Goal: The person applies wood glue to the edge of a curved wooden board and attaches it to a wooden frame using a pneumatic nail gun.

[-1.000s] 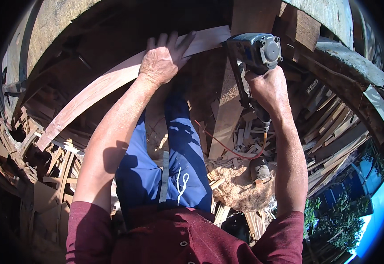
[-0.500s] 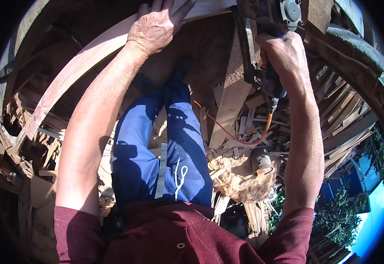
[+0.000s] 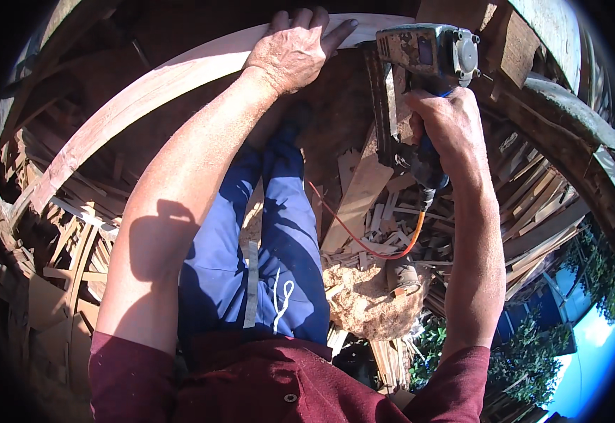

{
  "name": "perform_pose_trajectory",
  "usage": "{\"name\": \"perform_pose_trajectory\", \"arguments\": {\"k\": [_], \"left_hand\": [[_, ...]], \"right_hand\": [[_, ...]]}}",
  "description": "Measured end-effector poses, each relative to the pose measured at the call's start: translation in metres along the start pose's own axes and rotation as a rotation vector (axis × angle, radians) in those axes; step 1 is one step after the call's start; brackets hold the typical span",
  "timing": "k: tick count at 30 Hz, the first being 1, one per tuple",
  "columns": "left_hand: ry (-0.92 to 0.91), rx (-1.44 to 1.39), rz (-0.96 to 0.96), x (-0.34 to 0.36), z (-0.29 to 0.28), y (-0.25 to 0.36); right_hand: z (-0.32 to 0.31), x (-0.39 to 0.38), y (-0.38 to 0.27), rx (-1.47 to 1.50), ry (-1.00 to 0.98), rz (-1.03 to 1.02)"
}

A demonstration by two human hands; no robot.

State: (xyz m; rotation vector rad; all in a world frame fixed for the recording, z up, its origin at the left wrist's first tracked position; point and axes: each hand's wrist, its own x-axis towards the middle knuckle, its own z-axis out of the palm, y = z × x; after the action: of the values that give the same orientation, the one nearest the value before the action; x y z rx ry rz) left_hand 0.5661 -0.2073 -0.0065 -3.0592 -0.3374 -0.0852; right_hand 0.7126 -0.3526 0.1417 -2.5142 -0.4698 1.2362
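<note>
My left hand (image 3: 286, 53) grips the long, curved, pale wooden board (image 3: 145, 84), fingers wrapped over it near its right end. The board arcs across the upper view down toward the lower left. My right hand (image 3: 448, 123) is closed round the blue handle of a pneumatic nail gun (image 3: 424, 49), which has a scuffed metal head and dark magazine. The gun's nose is at the board's right end; whether it touches cannot be made out. An orange-red air hose (image 3: 413, 233) runs from the handle's base and loops down between wood scraps.
Stacked offcuts (image 3: 533, 211) crowd the right and lie heaped at the left (image 3: 68, 275). Weathered curved timbers (image 3: 568, 120) frame the upper right. A sawdust-covered lump (image 3: 371, 296) with a cylindrical object (image 3: 400, 278) sits beside my legs. Foliage (image 3: 526, 359) and sky show at the lower right.
My left hand, the board and the nail gun moved up in the view, then the hand and gun came down slightly and the hand and board shifted right. Both grips are unchanged.
</note>
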Motion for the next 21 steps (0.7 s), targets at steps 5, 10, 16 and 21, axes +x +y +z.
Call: {"name": "perform_pose_trajectory", "arguments": {"k": [5,10,16,21], "left_hand": [[0.004,-0.083,-0.027,0.000,0.000,0.001],[-0.075,-0.087,-0.015,0.002,-0.003,0.000],[-0.067,0.009,0.018,0.000,0.010,-0.001],[-0.052,-0.012,-0.005,-0.008,0.021,-0.004]], "right_hand": [[0.004,-0.001,-0.003,0.044,0.014,0.007],[0.008,-0.002,-0.016,0.067,0.029,0.024],[0.001,0.002,-0.018,-0.099,0.022,-0.048],[0.013,0.001,-0.016,-0.098,0.054,-0.080]]}}
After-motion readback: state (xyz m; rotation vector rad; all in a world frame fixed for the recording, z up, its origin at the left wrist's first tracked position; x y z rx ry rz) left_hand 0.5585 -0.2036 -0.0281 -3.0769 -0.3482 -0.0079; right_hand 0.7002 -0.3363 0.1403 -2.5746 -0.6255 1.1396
